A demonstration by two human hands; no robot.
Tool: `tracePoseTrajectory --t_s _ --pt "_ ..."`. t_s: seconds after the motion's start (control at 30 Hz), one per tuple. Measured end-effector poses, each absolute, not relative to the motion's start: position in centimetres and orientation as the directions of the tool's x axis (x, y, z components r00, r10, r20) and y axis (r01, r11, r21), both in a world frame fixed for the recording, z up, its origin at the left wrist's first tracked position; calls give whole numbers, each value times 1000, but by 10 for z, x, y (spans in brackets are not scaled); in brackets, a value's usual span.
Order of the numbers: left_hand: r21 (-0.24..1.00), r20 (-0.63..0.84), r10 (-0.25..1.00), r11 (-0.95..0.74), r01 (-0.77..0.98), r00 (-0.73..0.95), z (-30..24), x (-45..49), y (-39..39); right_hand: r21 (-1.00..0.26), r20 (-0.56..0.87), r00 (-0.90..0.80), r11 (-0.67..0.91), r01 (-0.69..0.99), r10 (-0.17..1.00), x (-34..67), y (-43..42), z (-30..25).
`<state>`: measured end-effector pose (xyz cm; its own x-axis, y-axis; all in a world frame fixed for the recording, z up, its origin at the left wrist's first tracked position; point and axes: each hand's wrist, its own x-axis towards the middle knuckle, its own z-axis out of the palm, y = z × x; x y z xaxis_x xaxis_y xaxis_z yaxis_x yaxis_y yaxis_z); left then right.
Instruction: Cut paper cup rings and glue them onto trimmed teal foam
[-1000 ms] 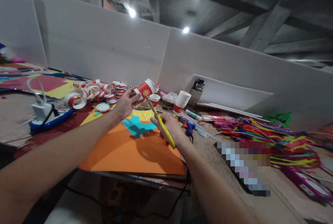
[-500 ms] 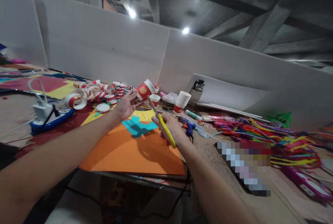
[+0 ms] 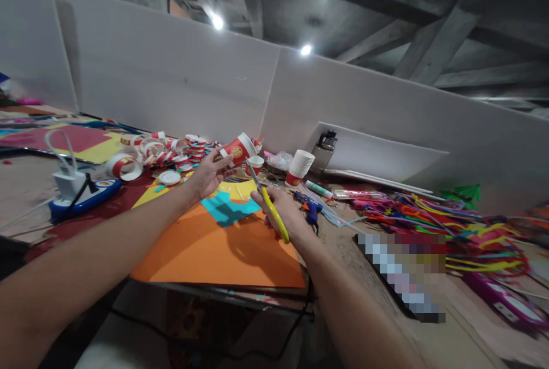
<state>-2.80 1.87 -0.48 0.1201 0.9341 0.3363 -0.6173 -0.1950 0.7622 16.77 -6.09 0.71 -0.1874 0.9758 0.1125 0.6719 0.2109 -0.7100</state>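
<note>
My left hand [image 3: 211, 173] grips a red and white paper cup [image 3: 238, 149], tilted with its white rim toward the upper right. In my right hand [image 3: 283, 209] is a pair of scissors [image 3: 274, 212] with yellow handles, the blades pointing up and left at the cup's lower right side. Whether the blades touch the cup I cannot tell. Behind the blades another paper cup [image 3: 256, 163] stands upright. Below my hands lie an orange sheet [image 3: 206, 254], a cyan piece of paper [image 3: 227, 211] and some yellow paper.
Cut cup rings [image 3: 124, 167] lie at the left near a blue power strip [image 3: 86, 200]. Stacked cups [image 3: 299, 167], a dark bottle [image 3: 323, 153] and a blue glue gun [image 3: 313, 210] are right of centre. Colourful pipe cleaners [image 3: 454, 220] spread beyond a pixelated object [image 3: 403, 277].
The cup in my left hand has turned slightly and dropped a little, its rim tipping more to the right. My right hand and the scissors are almost unmoved.
</note>
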Motion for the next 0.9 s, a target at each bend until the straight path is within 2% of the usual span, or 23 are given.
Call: tracePoseTrajectory --t_s 0.6,0.9 --pt "779 342 927 -187 -599 155 -7 -33 23 -721 141 -194 235 652 971 169 -60 3" --pt "734 376 922 -233 -638 95 -6 -31 23 -746 73 -157 159 647 985 166 -60 5"
